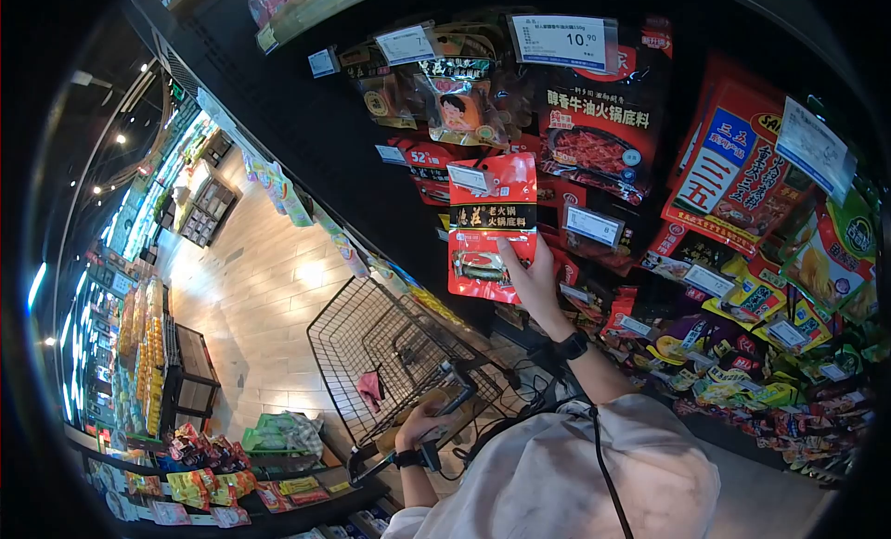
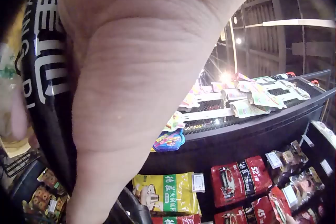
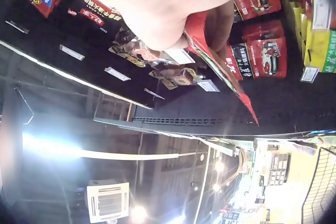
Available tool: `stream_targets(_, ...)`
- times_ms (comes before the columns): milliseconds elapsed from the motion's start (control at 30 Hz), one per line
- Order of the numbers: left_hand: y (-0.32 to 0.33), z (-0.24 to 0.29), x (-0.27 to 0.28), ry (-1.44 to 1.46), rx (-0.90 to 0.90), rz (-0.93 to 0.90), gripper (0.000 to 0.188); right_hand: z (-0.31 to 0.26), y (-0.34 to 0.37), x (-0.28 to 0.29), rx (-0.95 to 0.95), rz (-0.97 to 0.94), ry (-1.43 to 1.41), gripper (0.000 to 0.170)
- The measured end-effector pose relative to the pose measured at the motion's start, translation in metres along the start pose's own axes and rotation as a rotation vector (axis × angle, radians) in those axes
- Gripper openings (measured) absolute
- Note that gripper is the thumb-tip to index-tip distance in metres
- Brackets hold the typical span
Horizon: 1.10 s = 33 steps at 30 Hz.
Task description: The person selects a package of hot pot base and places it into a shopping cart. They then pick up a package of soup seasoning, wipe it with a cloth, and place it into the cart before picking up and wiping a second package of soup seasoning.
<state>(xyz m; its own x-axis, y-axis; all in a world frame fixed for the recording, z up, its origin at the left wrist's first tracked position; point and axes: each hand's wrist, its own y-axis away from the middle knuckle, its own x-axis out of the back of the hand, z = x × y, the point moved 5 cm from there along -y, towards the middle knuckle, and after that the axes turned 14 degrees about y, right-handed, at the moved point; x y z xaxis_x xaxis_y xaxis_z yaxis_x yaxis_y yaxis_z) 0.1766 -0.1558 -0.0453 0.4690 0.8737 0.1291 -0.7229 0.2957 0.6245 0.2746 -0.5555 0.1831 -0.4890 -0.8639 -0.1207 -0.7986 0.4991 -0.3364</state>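
My right hand (image 1: 532, 272) pinches a red packet of hotpot base (image 1: 492, 247) by its lower right side, thumb on the front. The packet is upright before the hanging shelf display, with a price tag (image 1: 469, 177) overlapping its top left. Seen almost edge-on in the right wrist view, the same red packet (image 3: 223, 69) juts out from between thumb and fingers. Low in the head view, my left hand (image 1: 422, 422) grips the handle of a shopping cart. The left wrist view shows that black handle (image 2: 50, 50) with white lettering, partly hidden by the hand.
More hotpot base packets hang around, including a large red one (image 1: 603, 121) and a red-and-blue one (image 1: 729, 168). The wire cart basket (image 1: 348, 330) stands left of the shelf, with a small pink item (image 1: 370, 388) in it. A tiled aisle (image 1: 251, 279) runs farther left.
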Motion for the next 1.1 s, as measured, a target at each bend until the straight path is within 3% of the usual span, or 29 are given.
stream_targets(533, 0.002, 0.006, -0.001, -0.024, -0.054, 0.023, 0.084, -0.002, 0.003, 0.004, 0.005, 0.015, 0.045, 0.029)
stream_targets(833, 0.015, 0.032, -0.009, -0.036, 0.138, -0.023, 0.094, -0.019, 0.006, 0.007, -0.016, 0.03, -0.005, 0.03)
stream_targets(933, 0.005, 0.011, -0.004, 0.034, 0.094, -0.044, 0.09, -0.02, 0.006, 0.008, -0.006, 0.052, 0.021, 0.028)
stream_targets(1100, -0.001, -0.003, 0.001, 0.043, 0.209, -0.05, 0.084, -0.014, 0.007, 0.003, -0.024, 0.052, 0.013, 0.028)
